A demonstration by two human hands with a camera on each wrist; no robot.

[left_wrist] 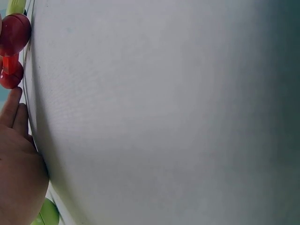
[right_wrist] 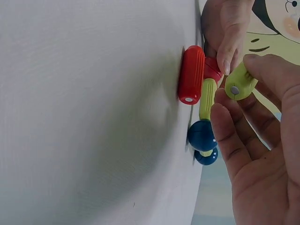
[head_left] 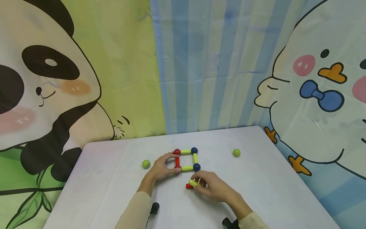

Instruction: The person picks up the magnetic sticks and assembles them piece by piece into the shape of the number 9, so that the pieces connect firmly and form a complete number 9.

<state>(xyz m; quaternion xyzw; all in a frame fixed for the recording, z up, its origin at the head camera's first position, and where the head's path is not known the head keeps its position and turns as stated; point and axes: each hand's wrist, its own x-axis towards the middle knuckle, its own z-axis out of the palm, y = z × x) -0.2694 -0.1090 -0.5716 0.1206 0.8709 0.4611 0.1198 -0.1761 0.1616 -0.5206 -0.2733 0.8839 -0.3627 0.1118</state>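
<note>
On the white table lies a square of magnetic rods and balls, with red balls (head_left: 177, 152) at its left corners and dark blue balls (head_left: 196, 167) at its right ones. One red rod (head_left: 177, 161) forms the left side; yellow-green rods (head_left: 187, 168) form the others. My left hand (head_left: 162, 167) holds that left side, a finger at the far red ball and the thumb at the near one. Just in front of the square, my right hand (head_left: 213, 186) pinches a loose yellow-green rod (right_wrist: 241, 84) between thumb and fingers. Beside it a loose red rod (right_wrist: 191, 75) lies on the table.
One green ball (head_left: 146, 164) sits left of my left hand, another green ball (head_left: 236, 153) farther right. Black objects (head_left: 154, 208) show beside both forearms. Printed cloth (head_left: 200, 63) with a panda hangs behind the table's far edge.
</note>
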